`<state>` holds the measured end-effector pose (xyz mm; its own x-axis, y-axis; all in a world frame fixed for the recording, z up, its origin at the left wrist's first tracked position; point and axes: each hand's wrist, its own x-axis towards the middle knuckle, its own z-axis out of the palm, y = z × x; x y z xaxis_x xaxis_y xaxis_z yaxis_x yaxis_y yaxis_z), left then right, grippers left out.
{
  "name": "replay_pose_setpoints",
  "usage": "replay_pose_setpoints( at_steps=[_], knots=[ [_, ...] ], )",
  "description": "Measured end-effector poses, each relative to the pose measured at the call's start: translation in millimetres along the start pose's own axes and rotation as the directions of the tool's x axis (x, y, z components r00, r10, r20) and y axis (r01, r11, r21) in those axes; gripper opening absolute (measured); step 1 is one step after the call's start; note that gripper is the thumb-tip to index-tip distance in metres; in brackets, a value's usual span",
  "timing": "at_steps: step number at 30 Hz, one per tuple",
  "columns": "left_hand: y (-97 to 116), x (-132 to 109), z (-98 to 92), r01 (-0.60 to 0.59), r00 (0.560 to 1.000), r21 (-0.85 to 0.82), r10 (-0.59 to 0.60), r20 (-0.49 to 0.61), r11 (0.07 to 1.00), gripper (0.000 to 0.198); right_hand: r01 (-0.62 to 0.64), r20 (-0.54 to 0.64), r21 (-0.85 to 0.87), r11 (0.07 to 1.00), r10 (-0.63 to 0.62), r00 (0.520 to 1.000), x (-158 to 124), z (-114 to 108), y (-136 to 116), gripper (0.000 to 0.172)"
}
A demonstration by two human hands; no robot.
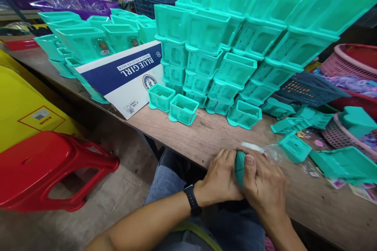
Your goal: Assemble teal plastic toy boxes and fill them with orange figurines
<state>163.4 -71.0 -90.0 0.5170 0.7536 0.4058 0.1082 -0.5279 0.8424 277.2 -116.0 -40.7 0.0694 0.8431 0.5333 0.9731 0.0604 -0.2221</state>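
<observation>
A teal plastic piece (240, 168) sits between my two hands at the table's front edge, most of it hidden by fingers. My left hand (221, 176), with a black watch on the wrist, wraps round its left side. Closed on the other side is my right hand (266, 184), its thumb lying along the piece. Just beyond my right fingers are a clear plastic bag (275, 153) and a white strip (251, 147); I cannot tell whether the hand touches them. Several small teal bins (184, 109) stand on the wooden table (206, 139) ahead.
Tall stacks of teal bins (232, 33) rise at the back. A white and blue carton panel (129, 82) leans at their left. Loose teal parts (294, 148) and a pink basket (338, 133) lie right. A red stool (50, 168) stands on the floor at left.
</observation>
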Motion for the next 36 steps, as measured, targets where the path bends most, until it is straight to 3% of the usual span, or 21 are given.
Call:
replay_pose_setpoints(
  at_steps=[7,14,17,20,22,24,25,27,29,30,32,33,36],
  knots=[
    [0.4,0.5,1.1,0.013,1.000,0.028,-0.013,-0.008,1.000,0.042,-0.057,-0.039,0.070,0.996,0.060,0.997,0.2,0.6,0.3,0.065],
    [4.0,-1.7,-7.3,0.019,0.998,0.033,-0.021,0.056,0.999,0.077,-0.098,-0.069,0.238,0.966,0.118,0.991,2.2,-10.5,0.9,0.056],
    [11.0,-1.8,-14.3,0.067,0.997,0.035,-0.069,0.042,0.997,0.088,-0.114,-0.138,0.280,0.953,0.157,0.978,2.1,-22.4,-4.7,0.051],
    [19.1,-1.7,-22.1,0.135,0.991,0.039,-0.134,-0.011,0.990,0.100,-0.292,-0.223,0.358,0.887,0.385,0.896,-5.3,-28.4,-4.2,0.053],
    [23.0,-1.6,-26.2,0.161,0.985,-0.013,-0.162,-0.055,0.987,0.100,-0.449,-0.168,0.482,0.752,0.583,0.795,-14.8,-26.5,2.0,0.059],
    [24.1,-2.2,-28.8,0.212,0.972,-0.131,-0.223,-0.080,0.968,0.096,-0.526,-0.051,0.567,0.634,0.664,0.746,-24.9,-23.1,10.8,0.061],
    [23.3,-3.0,-29.6,0.239,0.963,-0.206,-0.258,-0.072,0.949,0.095,-0.527,-0.004,0.573,0.627,0.646,0.764,-29.2,-22.4,15.0,0.059],
    [19.0,-5.7,-31.8,0.242,0.962,-0.348,-0.270,-0.032,0.906,0.097,-0.438,0.019,0.526,0.729,0.505,0.863,-34.5,-25.5,21.1,0.047],
    [12.0,-9.7,-37.1,0.181,0.982,-0.454,-0.186,0.035,0.872,0.104,-0.185,-0.032,0.426,0.886,0.219,0.975,-35.5,-34.3,23.5,0.027],
    [7.9,-12.0,-41.6,0.155,0.988,-0.477,-0.138,0.071,0.865,0.108,-0.028,-0.059,0.354,0.935,0.053,0.997,-35.1,-39.5,23.8,0.019],
    [-0.7,-16.4,-53.9,0.140,0.986,-0.423,-0.089,0.140,0.895,0.111,0.235,-0.045,0.189,0.953,-0.231,0.972,-35.1,-47.6,23.8,0.019],
    [-5.0,-18.4,-60.8,0.133,0.982,-0.342,-0.078,0.169,0.930,0.109,0.309,0.001,0.111,0.945,-0.311,0.950,-36.4,-49.0,24.2,0.024],
    [-16.1,-24.1,-76.9,0.050,0.972,-0.020,-0.044,0.230,0.999,0.089,0.378,0.160,-0.042,0.925,-0.367,0.916,-46.7,-41.9,27.4,0.038]
  ],
)
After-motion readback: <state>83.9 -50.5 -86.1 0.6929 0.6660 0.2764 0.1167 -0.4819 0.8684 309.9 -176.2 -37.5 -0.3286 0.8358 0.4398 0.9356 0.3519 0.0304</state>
